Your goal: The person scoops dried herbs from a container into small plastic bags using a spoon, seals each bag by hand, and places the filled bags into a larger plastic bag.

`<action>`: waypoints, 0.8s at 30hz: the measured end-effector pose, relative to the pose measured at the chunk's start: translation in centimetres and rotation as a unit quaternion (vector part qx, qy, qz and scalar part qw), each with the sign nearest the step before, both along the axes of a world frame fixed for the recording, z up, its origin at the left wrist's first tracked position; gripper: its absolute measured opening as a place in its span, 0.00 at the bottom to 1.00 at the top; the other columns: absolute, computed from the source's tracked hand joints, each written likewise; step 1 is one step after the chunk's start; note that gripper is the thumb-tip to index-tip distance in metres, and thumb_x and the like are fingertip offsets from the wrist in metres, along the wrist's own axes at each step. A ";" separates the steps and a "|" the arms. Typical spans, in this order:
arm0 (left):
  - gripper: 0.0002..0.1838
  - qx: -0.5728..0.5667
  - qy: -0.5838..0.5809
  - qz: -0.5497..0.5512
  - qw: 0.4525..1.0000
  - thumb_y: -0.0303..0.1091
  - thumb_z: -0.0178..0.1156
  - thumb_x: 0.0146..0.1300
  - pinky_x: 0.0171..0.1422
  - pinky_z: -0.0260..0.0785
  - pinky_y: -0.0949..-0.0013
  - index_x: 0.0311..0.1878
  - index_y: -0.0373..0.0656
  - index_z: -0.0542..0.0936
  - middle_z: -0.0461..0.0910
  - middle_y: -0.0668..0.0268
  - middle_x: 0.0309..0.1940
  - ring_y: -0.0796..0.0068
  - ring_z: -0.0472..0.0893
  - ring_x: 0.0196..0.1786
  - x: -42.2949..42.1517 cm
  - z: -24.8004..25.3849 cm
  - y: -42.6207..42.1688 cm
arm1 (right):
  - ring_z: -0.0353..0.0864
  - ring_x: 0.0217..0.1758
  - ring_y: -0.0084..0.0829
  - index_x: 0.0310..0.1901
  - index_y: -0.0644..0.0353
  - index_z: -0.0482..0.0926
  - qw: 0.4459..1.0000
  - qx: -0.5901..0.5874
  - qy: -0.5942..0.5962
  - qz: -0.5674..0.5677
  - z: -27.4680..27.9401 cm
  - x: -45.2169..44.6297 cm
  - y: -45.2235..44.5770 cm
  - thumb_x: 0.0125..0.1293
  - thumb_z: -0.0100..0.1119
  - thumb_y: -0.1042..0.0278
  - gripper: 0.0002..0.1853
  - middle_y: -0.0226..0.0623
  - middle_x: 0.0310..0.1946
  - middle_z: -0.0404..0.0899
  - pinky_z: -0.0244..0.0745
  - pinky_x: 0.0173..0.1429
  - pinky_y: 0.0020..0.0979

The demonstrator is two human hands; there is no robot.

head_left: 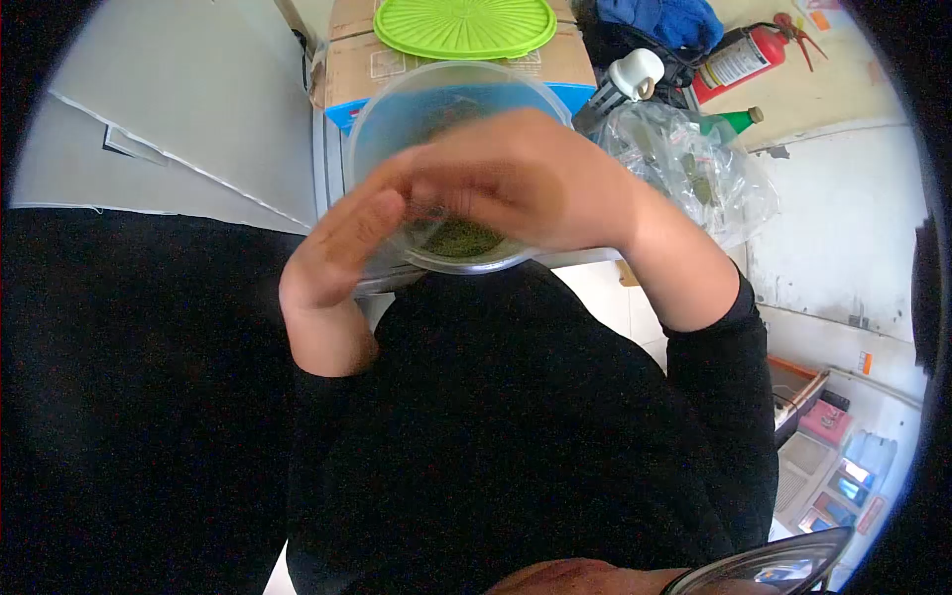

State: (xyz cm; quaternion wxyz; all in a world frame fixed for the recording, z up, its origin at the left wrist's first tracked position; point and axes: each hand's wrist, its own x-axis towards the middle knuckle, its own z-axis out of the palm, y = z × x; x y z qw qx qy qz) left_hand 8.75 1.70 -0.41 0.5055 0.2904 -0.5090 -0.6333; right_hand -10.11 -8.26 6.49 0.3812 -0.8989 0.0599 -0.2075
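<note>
A round clear plastic tub [476,266] stands in front of me with dark green, crumbly stuff [459,240] at its bottom. My right hand [531,174] reaches across above the tub, its fingers smeared by motion and pointing left. From the left comes my left hand [342,243], its thumb side showing at the tub's near left edge. Its other fingers are mostly hidden behind the right hand. The two hands meet or overlap over the tub. Whether anything lies between them cannot be seen.
A green ribbed lid [466,25] lies on a cardboard box [347,55] behind the tub. To the right are a clear plastic bag [684,164], a green bottle [734,121], a white cup-like object [637,71], blue cloth [669,22] and a red fire extinguisher [744,61]. A grey panel [198,89] stands left.
</note>
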 end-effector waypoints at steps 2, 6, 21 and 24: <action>0.37 0.002 0.006 0.068 0.998 0.53 0.48 0.69 0.66 0.60 0.62 0.69 0.32 0.57 0.69 0.56 0.57 0.67 0.68 0.63 0.8 -0.2 -0.2 | 0.79 0.42 0.52 0.44 0.60 0.77 0.989 0.010 -0.052 -0.139 -1.8 2.0 -2.1 0.63 0.55 0.64 0.11 0.52 0.37 0.79 0.74 0.43 0.45; 0.45 -0.045 0.005 0.246 0.968 0.63 0.46 0.66 0.64 0.61 0.60 0.69 0.30 0.54 0.66 0.57 0.58 0.66 0.67 0.62 1.1 1.2 -0.7 | 0.80 0.50 0.44 0.53 0.55 0.76 0.940 -0.068 0.310 -0.129 -9.7 5.0 -2.7 0.62 0.58 0.64 0.17 0.42 0.36 0.81 0.73 0.51 0.43; 0.45 -0.159 -0.028 0.482 0.861 0.45 0.63 0.60 0.72 0.54 0.52 0.70 0.33 0.50 0.63 0.48 0.63 0.51 0.65 0.65 0.6 1.1 -1.2 | 0.82 0.40 0.50 0.39 0.62 0.83 0.842 0.027 0.522 -0.129 -15.1 3.2 -4.4 0.63 0.52 0.63 0.13 0.52 0.34 0.82 0.77 0.44 0.43; 0.49 -0.163 0.031 0.468 0.868 0.29 0.71 0.50 0.70 0.57 0.55 0.70 0.36 0.50 0.64 0.49 0.62 0.55 0.66 0.64 0.3 1.2 -1.0 | 0.82 0.39 0.49 0.40 0.58 0.83 0.889 0.204 0.359 -0.198 -16.3 2.2 -4.7 0.63 0.54 0.64 0.11 0.52 0.34 0.82 0.76 0.44 0.42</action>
